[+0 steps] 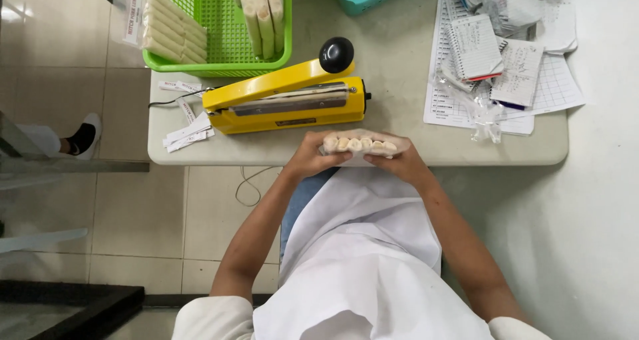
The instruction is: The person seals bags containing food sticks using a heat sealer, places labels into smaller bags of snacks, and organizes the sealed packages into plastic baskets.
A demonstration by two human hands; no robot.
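Note:
I hold a clear plastic bag of pale roll-shaped food pieces (359, 145) in both hands at the near edge of the table. My left hand (308, 157) grips its left end and my right hand (401, 161) grips its right end. The bag lies level, just in front of a yellow hand-lever heat sealer (286, 100) with a black knob (336, 53); the sealer's arm is lowered.
A green basket (219, 60) with similar packed rolls stands behind the sealer, one pack (170, 27) hanging over its left rim. A teal basket (363, 3) sits at the back. Papers and notepads (499, 53) cover the right side. Small paper labels (186, 130) lie at the left. Another person's foot (85, 137) is at far left.

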